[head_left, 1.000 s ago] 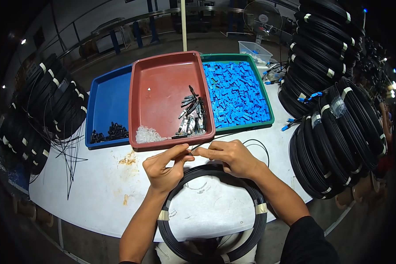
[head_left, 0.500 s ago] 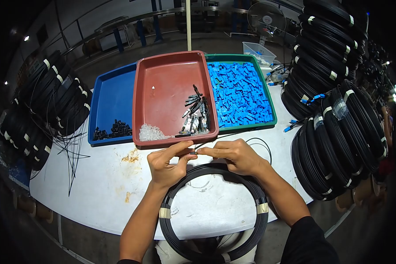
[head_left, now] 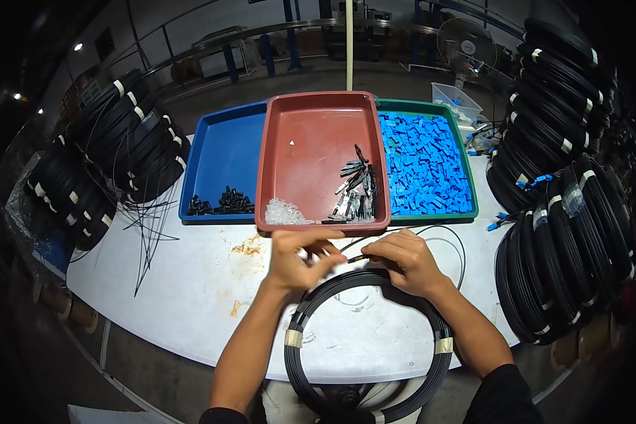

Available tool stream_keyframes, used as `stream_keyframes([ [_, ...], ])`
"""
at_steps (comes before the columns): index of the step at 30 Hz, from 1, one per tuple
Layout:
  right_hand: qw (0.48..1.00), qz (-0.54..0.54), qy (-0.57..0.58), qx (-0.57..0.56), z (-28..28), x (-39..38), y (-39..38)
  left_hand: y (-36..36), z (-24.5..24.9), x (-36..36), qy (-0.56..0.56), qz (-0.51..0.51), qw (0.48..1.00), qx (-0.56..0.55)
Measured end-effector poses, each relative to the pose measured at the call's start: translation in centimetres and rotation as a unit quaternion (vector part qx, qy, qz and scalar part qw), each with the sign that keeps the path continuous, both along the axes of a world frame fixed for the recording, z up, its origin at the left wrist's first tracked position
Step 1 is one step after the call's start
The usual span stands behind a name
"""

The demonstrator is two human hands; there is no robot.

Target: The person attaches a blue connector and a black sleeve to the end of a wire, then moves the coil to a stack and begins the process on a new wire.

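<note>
The left hand [head_left: 297,261] and the right hand [head_left: 406,260] are bare to the fingertips. Both forearms are uncovered along their whole visible length, one on each side of the black cable coil [head_left: 366,346]. Right arm: plain black short sleeve [head_left: 505,396], hem above the elbow, right of the coil's lower edge. Left arm: black sleeve edge [head_left: 222,417], left of the coil's lower edge, mostly cut off.

blue tray [head_left: 222,155], red tray [head_left: 304,159], green tray [head_left: 417,105] abreast; black coil stacks [head_left: 569,233] flanking
</note>
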State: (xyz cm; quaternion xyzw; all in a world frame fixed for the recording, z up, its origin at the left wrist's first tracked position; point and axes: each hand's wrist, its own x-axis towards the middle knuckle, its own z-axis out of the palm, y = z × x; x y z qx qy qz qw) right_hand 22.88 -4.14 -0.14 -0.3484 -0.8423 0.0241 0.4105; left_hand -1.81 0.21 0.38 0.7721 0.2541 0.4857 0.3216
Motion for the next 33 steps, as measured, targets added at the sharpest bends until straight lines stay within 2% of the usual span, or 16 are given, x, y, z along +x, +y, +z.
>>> stream_keyframes([
  [2,1.0,0.004,-0.016,-0.002,0.2,0.2,0.0,1.8,-0.8,-1.5,-0.061,0.062,0.996,0.024],
  [4,1.0,0.006,-0.013,-0.008,-0.2,0.2,0.1,2.9,-0.9,-3.1,-0.085,0.17,0.981,0.046],
  [6,1.0,0.009,-0.012,-0.015,-0.4,0.3,0.1,4.6,-1.7,-4.6,-0.076,0.278,0.954,0.081],
  [7,1.0,0.01,-0.023,-0.018,-0.4,0.2,0.1,5.1,-1.8,-5.1,-0.082,0.299,0.946,0.096],
  [10,0.999,0.009,-0.043,-0.024,0.0,0.2,-0.3,5.8,-1.9,-6.6,-0.004,0.346,0.937,0.054],
  [12,0.998,0.009,-0.05,-0.024,0.1,0.2,-0.1,5.8,-1.6,-6.7,0.043,0.328,0.942,0.049],
  [13,0.999,0.013,-0.044,-0.022,-0.1,0.1,0.0,5.2,-0.8,-6.7,0.107,0.336,0.934,0.054],
  [16,0.999,0.013,-0.044,-0.018,-0.3,0.3,-0.1,5.6,0.0,-6.1,0.1,0.306,0.946,0.035],
  [18,0.999,0.011,-0.049,-0.02,-0.3,0.3,0.1,6.0,1.3,-5.7,0.141,0.306,0.941,0.027],
  [20,0.998,0.017,-0.057,-0.033,-0.2,0.3,0.0,7.1,2.1,-5.4,0.268,0.245,0.931,0.024],
  [22,0.997,0.019,-0.058,-0.042,0.0,0.3,-0.1,7.9,3.1,-5.0,0.3,0.22,0.928,0.025],
  [24,0.997,0.023,-0.059,-0.05,-0.2,0.2,0.1,8.6,4.0,-4.7,0.378,0.143,0.914,0.046],
  [25,0.997,0.028,-0.051,-0.057,-0.4,0.2,0.1,9.4,3.9,-4.8,0.378,0.144,0.914,0.043],
  [27,0.997,0.031,-0.032,-0.07,-0.3,0.0,0.2,10.8,3.6,-5.0,0.411,0.081,0.903,0.093],
  [33,0.995,0.031,-0.013,-0.096,-0.4,0.0,0.2,13.6,3.0,-4.5,0.459,0.091,0.877,0.107],
])
